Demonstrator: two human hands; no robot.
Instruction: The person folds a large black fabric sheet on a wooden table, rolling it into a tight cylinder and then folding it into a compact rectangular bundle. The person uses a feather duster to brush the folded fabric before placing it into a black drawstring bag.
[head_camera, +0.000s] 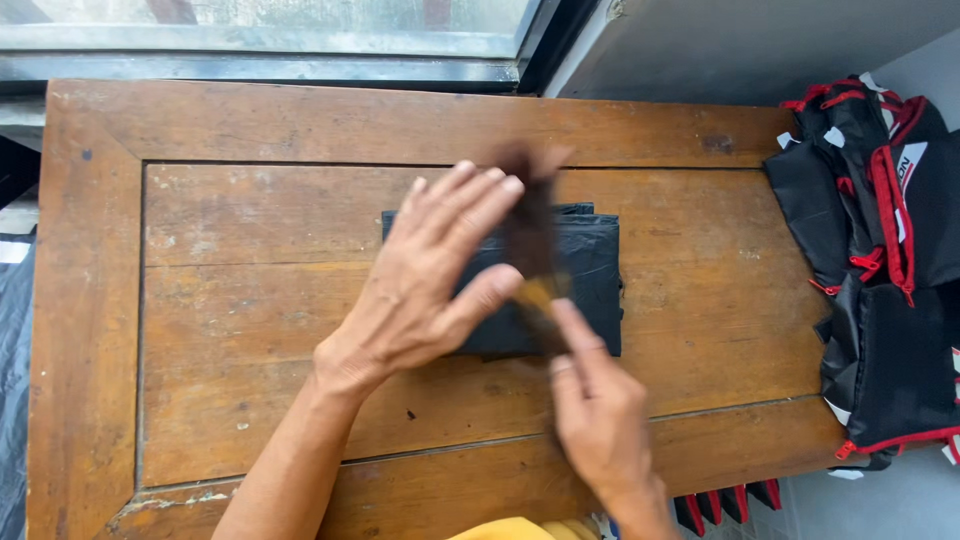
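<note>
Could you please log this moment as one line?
left hand and right hand: gripping blurred dark strip | beneath: folded black bag | wooden table

We see our two bare arms reaching forward from the bottom of the view. Our left hand comes in on a slant from the lower left, back of the hand up, fingers straight and held close together pointing up and to the right, thumb spread out below them. Our right hand rises from the bottom edge just right of centre, fingers curled, forefinger and thumb stretched up towards the left thumb, nearly meeting it.
</note>
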